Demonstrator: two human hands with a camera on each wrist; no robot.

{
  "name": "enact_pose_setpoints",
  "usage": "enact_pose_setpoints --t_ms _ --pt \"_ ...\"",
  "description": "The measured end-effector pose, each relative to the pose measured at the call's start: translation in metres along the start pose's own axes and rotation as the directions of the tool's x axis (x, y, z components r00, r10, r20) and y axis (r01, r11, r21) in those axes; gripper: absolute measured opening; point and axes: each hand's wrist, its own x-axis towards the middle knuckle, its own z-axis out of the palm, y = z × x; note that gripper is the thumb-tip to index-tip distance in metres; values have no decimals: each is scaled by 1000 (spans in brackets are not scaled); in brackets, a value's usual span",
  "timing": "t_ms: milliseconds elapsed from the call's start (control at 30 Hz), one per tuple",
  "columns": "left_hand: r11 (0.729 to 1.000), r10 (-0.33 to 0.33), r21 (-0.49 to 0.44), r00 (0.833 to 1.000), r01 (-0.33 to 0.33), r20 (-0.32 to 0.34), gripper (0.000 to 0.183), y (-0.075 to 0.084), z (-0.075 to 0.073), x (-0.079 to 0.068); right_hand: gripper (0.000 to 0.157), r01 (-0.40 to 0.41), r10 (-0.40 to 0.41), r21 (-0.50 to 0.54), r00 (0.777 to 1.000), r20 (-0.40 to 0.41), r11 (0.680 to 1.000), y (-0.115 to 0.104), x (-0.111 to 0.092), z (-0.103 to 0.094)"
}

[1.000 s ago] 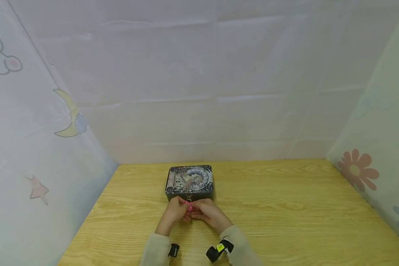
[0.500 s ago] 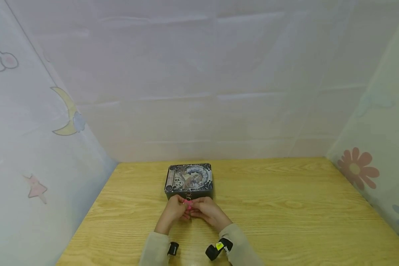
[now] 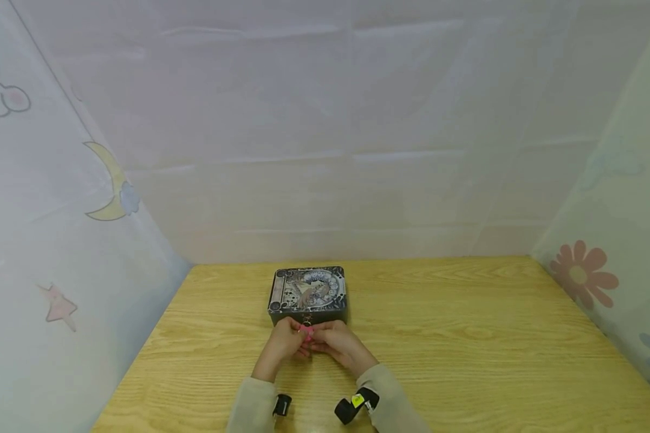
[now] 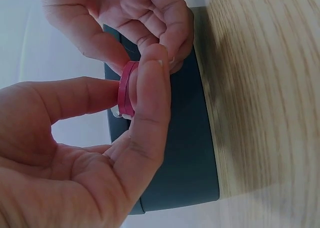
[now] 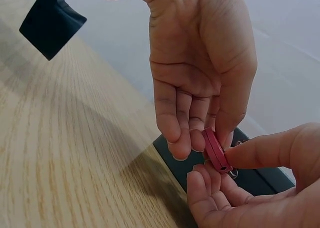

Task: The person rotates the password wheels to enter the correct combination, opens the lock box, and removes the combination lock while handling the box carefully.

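Note:
A small pink padlock (image 3: 306, 332) with a metal loop is at the front clasp of a dark tin box (image 3: 307, 290) with a printed lid. My left hand (image 3: 284, 341) pinches it between thumb and index finger, clearest in the left wrist view, where the padlock (image 4: 128, 88) shows edge-on. From the other side my right hand (image 3: 340, 344) grips the padlock (image 5: 217, 150) with its thumb, fingers curled beneath. The dark side of the box (image 4: 185, 138) lies just behind both hands. Whether the loop passes through the clasp is too small to tell.
The box stands on a wood-grain table (image 3: 455, 337) near its back edge. A pale sheet (image 3: 330, 120) rises behind, with printed side sheets at left and right. Black wrist straps (image 3: 357, 406) sit over the sleeves.
The head view has shifted slightly. Both hands stay at the padlock before the box, with only tiny finger movement; the box has not visibly moved.

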Motion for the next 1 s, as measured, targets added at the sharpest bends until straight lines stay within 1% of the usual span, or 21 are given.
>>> enact_pose_setpoints --t_ms 133,300,500,800,1000 --pt "1000 -11 -9 1000 11 -1 11 0 0 0 25 -13 13 23 1000 1 1000 0 0 0" --pt "1000 -10 3 1000 10 -4 11 0 -1 1 24 -17 17 27 1000 2 999 0 -1 -1" --pt "1000 -10 17 1000 10 -7 11 1 -1 1 24 -8 8 29 1000 1 1000 0 -2 0" --pt "1000 -18 17 1000 18 -8 11 0 -1 0 27 14 -14 27 1000 -5 1000 1 -2 2" --pt "1000 -13 13 1000 13 -7 11 0 -1 0 27 26 -25 30 1000 -5 999 2 -1 1"
